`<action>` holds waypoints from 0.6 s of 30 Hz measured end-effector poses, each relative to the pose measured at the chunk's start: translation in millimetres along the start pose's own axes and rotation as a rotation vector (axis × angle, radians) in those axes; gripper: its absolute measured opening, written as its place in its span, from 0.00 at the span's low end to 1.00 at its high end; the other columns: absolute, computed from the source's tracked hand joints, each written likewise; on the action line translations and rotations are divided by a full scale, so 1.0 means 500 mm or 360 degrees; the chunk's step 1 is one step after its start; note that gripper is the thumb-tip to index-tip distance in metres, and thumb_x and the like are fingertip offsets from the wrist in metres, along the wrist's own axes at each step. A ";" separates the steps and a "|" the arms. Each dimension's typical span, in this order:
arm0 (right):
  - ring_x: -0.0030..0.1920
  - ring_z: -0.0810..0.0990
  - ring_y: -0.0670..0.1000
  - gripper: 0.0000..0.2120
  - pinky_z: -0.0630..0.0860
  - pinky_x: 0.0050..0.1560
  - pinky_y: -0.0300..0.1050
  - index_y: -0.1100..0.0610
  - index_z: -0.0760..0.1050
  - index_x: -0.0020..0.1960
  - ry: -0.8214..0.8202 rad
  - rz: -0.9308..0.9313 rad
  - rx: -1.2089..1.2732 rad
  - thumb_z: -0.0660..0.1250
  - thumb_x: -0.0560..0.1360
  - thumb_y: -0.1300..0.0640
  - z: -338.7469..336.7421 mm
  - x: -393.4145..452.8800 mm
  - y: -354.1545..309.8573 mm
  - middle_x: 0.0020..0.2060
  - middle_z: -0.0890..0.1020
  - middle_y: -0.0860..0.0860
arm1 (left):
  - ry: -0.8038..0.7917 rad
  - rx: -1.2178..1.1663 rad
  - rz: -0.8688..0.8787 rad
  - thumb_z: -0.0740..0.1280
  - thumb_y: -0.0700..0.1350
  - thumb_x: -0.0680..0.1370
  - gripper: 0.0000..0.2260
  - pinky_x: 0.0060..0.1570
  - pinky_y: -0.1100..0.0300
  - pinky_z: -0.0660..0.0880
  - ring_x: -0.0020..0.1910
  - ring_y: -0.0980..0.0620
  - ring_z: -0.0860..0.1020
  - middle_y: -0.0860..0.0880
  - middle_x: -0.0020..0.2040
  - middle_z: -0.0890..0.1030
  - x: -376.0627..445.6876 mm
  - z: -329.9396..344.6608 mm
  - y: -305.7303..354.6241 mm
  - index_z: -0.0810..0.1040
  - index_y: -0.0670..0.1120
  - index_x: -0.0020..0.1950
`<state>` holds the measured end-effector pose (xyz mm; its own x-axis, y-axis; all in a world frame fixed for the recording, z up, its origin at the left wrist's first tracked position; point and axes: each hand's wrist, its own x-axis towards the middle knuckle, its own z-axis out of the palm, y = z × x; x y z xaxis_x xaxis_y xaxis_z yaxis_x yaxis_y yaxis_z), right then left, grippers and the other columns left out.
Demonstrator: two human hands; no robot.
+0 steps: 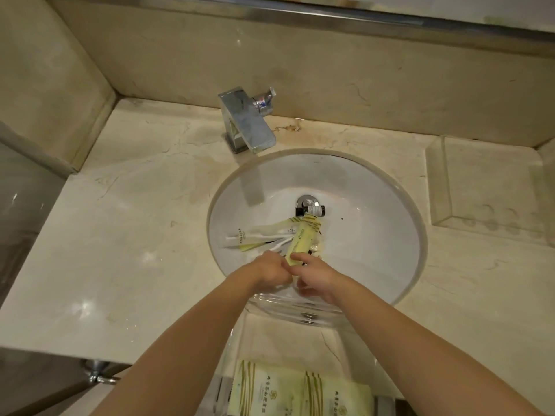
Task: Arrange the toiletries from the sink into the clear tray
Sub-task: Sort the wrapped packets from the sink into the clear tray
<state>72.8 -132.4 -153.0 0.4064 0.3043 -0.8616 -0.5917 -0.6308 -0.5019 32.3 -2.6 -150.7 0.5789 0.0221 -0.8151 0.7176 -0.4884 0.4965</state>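
Now your left hand and right hand meet over the sink, fingers closed on the near end of a long yellow packet. More packets lie in the bowl, and the clear tray sits on the desk at far right.

Chrome faucet at far edge of marble tabletop, spout angled toward basin. Mirror frame along far wall. Metal knob below near-left tabletop edge.
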 end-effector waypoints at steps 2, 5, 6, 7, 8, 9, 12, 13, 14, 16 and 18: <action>0.34 0.70 0.50 0.23 0.73 0.40 0.45 0.49 0.67 0.70 -0.0029 0.0042 0.0137 0.66 0.77 0.51 0.010 0.011 0.000 0.46 0.78 0.53 | -0.0126 -0.0116 0.0004 0.64 0.32 0.71 0.09 0.36 0.59 0.72 0.38 0.48 0.75 0.44 0.40 0.77 -0.002 0.000 0.003 0.79 0.42 0.46; 0.38 0.72 0.52 0.15 0.73 0.40 0.46 0.53 0.73 0.61 0.0000 0.0052 0.0177 0.68 0.76 0.51 0.012 0.023 0.001 0.48 0.78 0.55 | -0.0167 -0.0250 -0.0016 0.61 0.31 0.70 0.10 0.29 0.62 0.66 0.31 0.52 0.70 0.45 0.36 0.73 -0.001 -0.002 0.000 0.76 0.42 0.47; 0.39 0.72 0.53 0.10 0.73 0.40 0.47 0.54 0.74 0.54 0.0046 0.0025 0.0187 0.68 0.75 0.52 0.010 0.027 0.003 0.46 0.77 0.56 | -0.0163 -0.0306 -0.0023 0.61 0.31 0.71 0.11 0.28 0.62 0.64 0.31 0.52 0.69 0.46 0.36 0.72 -0.001 -0.003 -0.002 0.76 0.43 0.47; 0.40 0.72 0.54 0.06 0.74 0.41 0.47 0.55 0.74 0.49 0.0124 -0.0014 0.0187 0.68 0.74 0.55 0.007 0.028 0.004 0.44 0.77 0.56 | -0.0152 -0.0346 -0.0024 0.60 0.31 0.71 0.11 0.28 0.62 0.63 0.31 0.52 0.67 0.46 0.36 0.71 -0.002 -0.004 -0.002 0.75 0.45 0.46; 0.40 0.73 0.54 0.05 0.74 0.42 0.48 0.54 0.72 0.44 0.0228 -0.0056 0.0155 0.68 0.74 0.58 0.002 0.030 0.005 0.42 0.77 0.55 | -0.0129 -0.0374 -0.0020 0.60 0.31 0.71 0.11 0.28 0.62 0.62 0.31 0.52 0.67 0.46 0.36 0.71 -0.001 -0.006 -0.001 0.75 0.46 0.46; 0.40 0.75 0.54 0.06 0.75 0.43 0.49 0.54 0.71 0.41 0.0343 -0.0089 0.0086 0.68 0.72 0.60 -0.003 0.031 0.007 0.41 0.77 0.54 | -0.0098 -0.0380 -0.0013 0.61 0.31 0.71 0.12 0.29 0.61 0.64 0.32 0.52 0.68 0.46 0.36 0.72 -0.003 -0.007 0.002 0.75 0.46 0.46; 0.37 0.77 0.55 0.12 0.78 0.42 0.53 0.54 0.66 0.40 0.0557 -0.0145 -0.0004 0.66 0.69 0.67 -0.015 0.019 0.004 0.39 0.75 0.54 | 0.0079 -0.0411 0.0057 0.63 0.32 0.74 0.10 0.32 0.60 0.69 0.35 0.51 0.74 0.46 0.40 0.77 -0.006 -0.013 0.016 0.74 0.45 0.51; 0.39 0.78 0.56 0.13 0.79 0.42 0.54 0.54 0.66 0.43 0.0558 -0.0146 0.0052 0.67 0.69 0.68 -0.019 0.012 0.001 0.42 0.76 0.55 | 0.0150 -0.0450 0.0071 0.63 0.33 0.75 0.09 0.34 0.59 0.70 0.37 0.51 0.75 0.46 0.41 0.77 -0.007 -0.014 0.022 0.73 0.45 0.52; 0.42 0.79 0.57 0.15 0.80 0.42 0.54 0.54 0.66 0.49 0.0534 -0.0145 0.0135 0.67 0.70 0.69 -0.022 0.005 -0.002 0.47 0.76 0.56 | 0.0221 -0.0483 0.0088 0.63 0.34 0.76 0.08 0.37 0.58 0.71 0.40 0.49 0.77 0.46 0.43 0.78 -0.008 -0.016 0.028 0.73 0.45 0.51; 0.47 0.80 0.57 0.29 0.81 0.40 0.49 0.57 0.61 0.66 0.0420 -0.0137 0.0290 0.68 0.70 0.70 -0.025 -0.011 -0.011 0.54 0.77 0.58 | 0.0302 -0.0493 0.0122 0.62 0.37 0.77 0.05 0.43 0.56 0.72 0.44 0.46 0.78 0.45 0.44 0.77 -0.011 -0.018 0.039 0.72 0.46 0.45; 0.42 0.80 0.54 0.33 0.79 0.37 0.45 0.59 0.60 0.71 0.0334 -0.0194 0.0251 0.67 0.70 0.72 -0.024 -0.030 -0.016 0.48 0.79 0.57 | 0.0311 -0.0512 0.0126 0.63 0.40 0.78 0.07 0.44 0.53 0.75 0.43 0.45 0.77 0.43 0.43 0.77 -0.018 -0.013 0.050 0.71 0.47 0.39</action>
<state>80.0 -140.5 -135.0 0.6066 0.2067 -0.7677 -0.6238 -0.4749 -0.6207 47.9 -9.2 -129.0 0.6778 0.1764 -0.7138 0.7348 -0.1970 0.6490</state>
